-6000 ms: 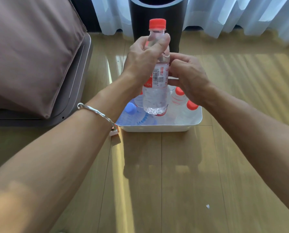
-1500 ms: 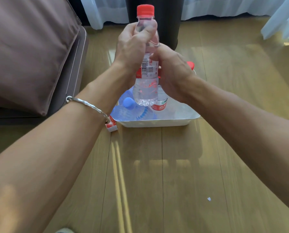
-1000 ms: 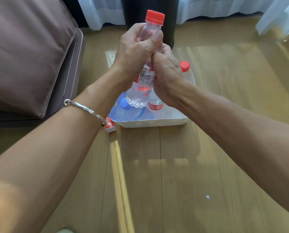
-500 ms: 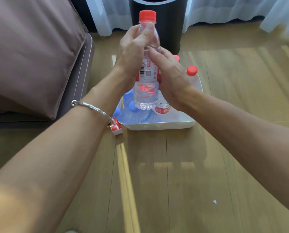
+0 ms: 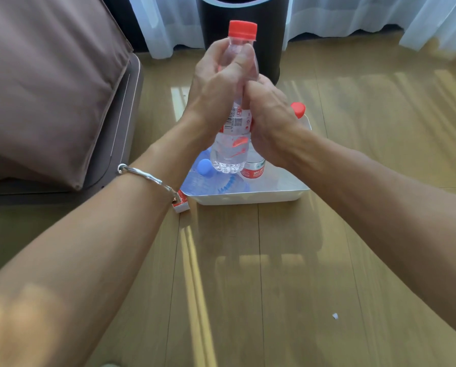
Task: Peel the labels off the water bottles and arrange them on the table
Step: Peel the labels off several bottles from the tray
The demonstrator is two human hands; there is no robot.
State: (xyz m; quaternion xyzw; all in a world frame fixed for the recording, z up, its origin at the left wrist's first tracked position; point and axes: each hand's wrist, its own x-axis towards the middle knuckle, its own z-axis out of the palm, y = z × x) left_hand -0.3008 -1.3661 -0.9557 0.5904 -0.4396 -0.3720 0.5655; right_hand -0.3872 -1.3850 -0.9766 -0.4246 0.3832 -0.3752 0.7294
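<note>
At upper centre the left hand (image 5: 219,86) grips a red-capped water bottle (image 5: 231,151) upright, its fingers and thumb wrapped round the bottle's shoulder. The right hand (image 5: 270,123) curls its fingers round the bottle at its red-and-white label (image 5: 237,122). The bottle hangs above a white tray (image 5: 248,199) holding more bottles, and a loose label (image 5: 181,205) lies just left of the tray.

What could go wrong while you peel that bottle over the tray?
The bottle is held in the air over the tray, so it might slip from the left hand and knock the other bottles inside. The label could also tear under the right hand, leaving scraps.
</note>
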